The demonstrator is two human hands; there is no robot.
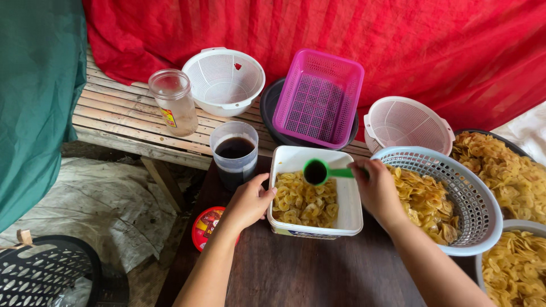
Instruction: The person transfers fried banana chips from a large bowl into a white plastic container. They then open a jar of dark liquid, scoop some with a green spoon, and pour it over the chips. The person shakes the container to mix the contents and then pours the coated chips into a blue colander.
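Note:
A white rectangular tub (354, 199) stands on the dark table, partly filled with yellow banana chips (304, 202). My left hand (250, 199) grips the tub's left rim. My right hand (376, 185) holds the handle of a small green scoop (316, 171) carrying dark liquid, level over the tub's far end. A clear plastic cup (235, 153) of dark liquid stands just left of the tub.
A pale basket (466, 193) of chips sits right of the tub, with more chip-filled bowls (515, 170) beyond. Behind are a pink basket (318, 96) on a dark basin, two white colanders (224, 79), a glass jar (174, 102), a red lid (206, 226), and a red cloth.

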